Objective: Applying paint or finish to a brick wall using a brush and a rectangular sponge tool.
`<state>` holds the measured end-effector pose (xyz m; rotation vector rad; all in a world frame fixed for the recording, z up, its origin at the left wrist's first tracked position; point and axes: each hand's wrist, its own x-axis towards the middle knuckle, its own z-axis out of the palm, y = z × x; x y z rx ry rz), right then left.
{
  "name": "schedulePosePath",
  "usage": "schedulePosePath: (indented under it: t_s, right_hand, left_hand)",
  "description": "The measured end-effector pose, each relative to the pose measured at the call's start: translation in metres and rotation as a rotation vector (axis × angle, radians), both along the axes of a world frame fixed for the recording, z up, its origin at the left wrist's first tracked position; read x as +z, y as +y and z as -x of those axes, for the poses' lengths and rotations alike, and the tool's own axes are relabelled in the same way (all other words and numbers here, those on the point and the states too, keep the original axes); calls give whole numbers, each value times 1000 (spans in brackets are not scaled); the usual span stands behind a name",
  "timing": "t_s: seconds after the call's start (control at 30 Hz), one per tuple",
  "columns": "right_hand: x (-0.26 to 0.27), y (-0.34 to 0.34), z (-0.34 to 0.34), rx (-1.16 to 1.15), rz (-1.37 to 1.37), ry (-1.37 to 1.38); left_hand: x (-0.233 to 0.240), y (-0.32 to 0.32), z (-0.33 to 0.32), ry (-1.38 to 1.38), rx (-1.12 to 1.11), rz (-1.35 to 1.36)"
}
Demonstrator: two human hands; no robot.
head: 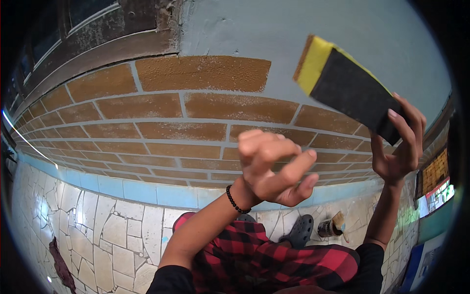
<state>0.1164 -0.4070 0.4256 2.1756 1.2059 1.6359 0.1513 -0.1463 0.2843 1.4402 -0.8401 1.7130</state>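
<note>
My right hand (402, 141) grips one end of a rectangular sponge block (352, 88), raised at the upper right. The block has a black face, yellow foam sides and a brown-stained far end. Pale grey wall (235, 29) lies behind it; whether the block touches the wall cannot be told. My left hand (275, 169) holds nothing, its fingers loosely curled and apart, in front of the lower brick rows. Brown painted bricks (242, 106) with grey joints cover the lower wall. The topmost brick (202, 73) looks rough-textured and ends short of the block.
A dark wooden frame (141, 46) borders the wall at upper left. Light-blue tiles (139, 193) run along the wall's foot. On the stone-paved floor (121, 235), a can (325, 228) with a brush (338, 220) stands by my grey clog (299, 231). A dark red cloth (60, 262) lies at left.
</note>
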Motion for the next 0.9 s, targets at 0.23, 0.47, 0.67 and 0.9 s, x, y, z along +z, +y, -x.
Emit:
schedulePosePath:
  t_s: [0.23, 0.47, 0.67, 0.9]
  right_hand:
    - [-13, 6, -23, -29, -17, -14]
    - [-16, 12, -41, 57, 39, -116]
    - [-6, 20, -44, 182, 42, -174]
    - [-28, 9, -37, 155, 37, -177]
  left_hand:
    - [4, 6, -23, 98, -112, 287]
    - [-19, 14, -28, 272, -113, 409]
    - [-25, -7, -23, 210, -146, 450]
    - [-26, -19, -12, 204, -109, 370]
